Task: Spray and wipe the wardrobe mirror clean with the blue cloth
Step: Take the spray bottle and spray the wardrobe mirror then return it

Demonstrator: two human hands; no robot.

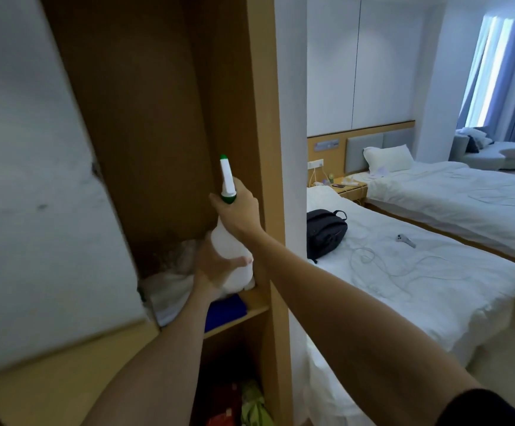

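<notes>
Both arms reach forward into the open wardrobe (pixel 164 118). Right hand (pixel 240 210) grips the neck of the spray bottle (pixel 230 250), fingers curled round it just under the green-and-white spray head (pixel 227 179); nozzle points up, bottle roughly upright with a slight tilt. Left hand (pixel 216 265) holds the lower body of the same bottle from the left, grip wrapped round it with fingertips showing on the right side of the white body. Bottle is held above the wardrobe shelf (pixel 250 312), base close to it; contact with the shelf cannot be told. Blue cloth (pixel 228 310) lies folded on that shelf, just below and behind the left wrist, partly hidden by the forearm; neither hand touches it. White bundled fabric or plastic (pixel 170 287) sits on the shelf to the left of the cloth. Mirrored wardrobe door (pixel 35 179) stands open at left, its surface cloudy and smeared, blurred in this view. Lower compartment holds red and green items (pixel 241 404), not identifiable. To the right, two beds: near bed (pixel 419 272) carries a black backpack (pixel 325 233), a white cable and a small grey device (pixel 406 240); far bed (pixel 465 198) has a pillow (pixel 388 158). Small bedside stand (pixel 350 187) sits between them.
</notes>
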